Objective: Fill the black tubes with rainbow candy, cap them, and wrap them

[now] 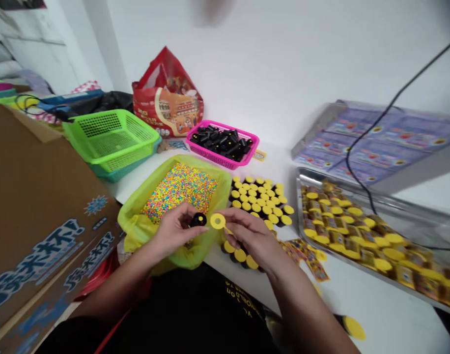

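My left hand (179, 227) is closed around a small black container (200, 219) with a yellow dot at its end. Close beside it, my right hand (249, 230) pinches a round yellow lid (217, 221) with a ring on its face. The two parts are held near each other, with a narrow gap between them. Below and behind my hands lies a basket lined with yellow-green plastic (225, 189), filled with small multicoloured candy balls (184, 189). Just beyond my right hand stand many black containers with yellow lids (260, 196) in rows.
A pink basket (220, 161) holds black containers. Green baskets (114, 137) and a red bag (166, 105) stand behind. At right, a metal tray (302, 196) carries yellow-lidded packed pieces, with purple boxes (372, 132) behind. A cardboard box (44, 206) fills the left side; a black cable (402, 103) hangs at right.
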### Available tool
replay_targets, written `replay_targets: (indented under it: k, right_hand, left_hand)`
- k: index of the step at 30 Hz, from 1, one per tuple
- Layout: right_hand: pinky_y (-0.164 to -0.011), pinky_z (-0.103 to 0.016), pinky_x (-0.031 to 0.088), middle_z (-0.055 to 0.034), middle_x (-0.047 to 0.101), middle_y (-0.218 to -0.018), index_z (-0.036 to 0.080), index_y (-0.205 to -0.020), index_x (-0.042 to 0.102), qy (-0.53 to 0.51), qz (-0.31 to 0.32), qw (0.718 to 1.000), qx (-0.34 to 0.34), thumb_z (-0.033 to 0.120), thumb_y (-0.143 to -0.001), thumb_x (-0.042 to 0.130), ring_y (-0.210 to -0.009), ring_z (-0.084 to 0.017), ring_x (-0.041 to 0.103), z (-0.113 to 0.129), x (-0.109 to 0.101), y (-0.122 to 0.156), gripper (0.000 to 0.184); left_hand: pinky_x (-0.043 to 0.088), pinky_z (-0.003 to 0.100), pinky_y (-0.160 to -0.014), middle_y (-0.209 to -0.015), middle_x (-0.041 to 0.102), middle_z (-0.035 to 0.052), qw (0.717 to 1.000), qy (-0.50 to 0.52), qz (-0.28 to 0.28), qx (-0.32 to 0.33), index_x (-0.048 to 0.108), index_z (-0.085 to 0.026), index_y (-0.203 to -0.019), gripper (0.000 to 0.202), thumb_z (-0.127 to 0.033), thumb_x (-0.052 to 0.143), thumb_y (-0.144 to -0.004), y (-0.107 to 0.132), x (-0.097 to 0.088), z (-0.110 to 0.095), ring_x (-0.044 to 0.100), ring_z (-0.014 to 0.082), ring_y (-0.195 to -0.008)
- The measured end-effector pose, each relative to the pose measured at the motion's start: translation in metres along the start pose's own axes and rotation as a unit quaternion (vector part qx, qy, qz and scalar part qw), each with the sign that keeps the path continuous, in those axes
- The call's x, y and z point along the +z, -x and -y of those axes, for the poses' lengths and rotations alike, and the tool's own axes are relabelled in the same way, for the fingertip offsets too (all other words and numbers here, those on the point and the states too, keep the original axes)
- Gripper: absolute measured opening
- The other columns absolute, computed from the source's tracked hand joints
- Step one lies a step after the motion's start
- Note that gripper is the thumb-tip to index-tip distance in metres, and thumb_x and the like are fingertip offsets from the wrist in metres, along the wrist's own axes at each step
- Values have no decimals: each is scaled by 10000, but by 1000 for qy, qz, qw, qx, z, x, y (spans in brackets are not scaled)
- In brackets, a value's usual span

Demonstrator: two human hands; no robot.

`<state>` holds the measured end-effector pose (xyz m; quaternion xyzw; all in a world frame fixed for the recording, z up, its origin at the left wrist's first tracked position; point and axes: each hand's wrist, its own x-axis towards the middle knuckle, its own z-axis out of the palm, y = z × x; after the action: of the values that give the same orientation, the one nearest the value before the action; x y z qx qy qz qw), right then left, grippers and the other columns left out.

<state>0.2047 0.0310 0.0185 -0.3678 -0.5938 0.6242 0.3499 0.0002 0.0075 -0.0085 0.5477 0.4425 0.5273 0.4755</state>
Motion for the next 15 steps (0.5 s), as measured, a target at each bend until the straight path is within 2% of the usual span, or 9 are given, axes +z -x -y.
replay_targets:
  k: [3,6,10,15]
  right_hand:
    - [-447,-222,289,58,489,-574,226,-1027,719,-18,19,1000,6,300,-758,609,-461,-89,401,-10,19,-29,300]
    - [-466,-227,308,70,463,-516,235,-987,727,10,29,1000,-3,275,-750,590,-466,-99,415,-20,32,-49,277]
    - [-492,-244,355,30,576,-636,233,-913,724,50,25,998,-12,378,-816,592,-526,-112,479,-22,50,-59,219]
    - [-559,-260,408,13,629,-723,230,-819,710,76,-25,996,-46,385,-780,667,-622,-131,521,-19,65,-63,166]
  left_hand:
    - [419,232,-600,-712,590,-20,1000,17,-25,-1,560,-176,-777,327,-317,832,-661,4,-12,0,532,105,-639]
    - [400,224,-558,-671,560,-39,998,37,-41,-10,530,-182,-746,370,-344,845,-640,7,-20,2,507,94,-591]
    - [401,222,-530,-647,556,-46,997,55,-43,-36,501,-183,-718,404,-370,849,-635,8,-25,1,502,86,-548]
    - [368,217,-499,-604,515,-57,996,29,-74,-38,499,-180,-703,419,-400,849,-628,9,-28,3,462,80,-516]
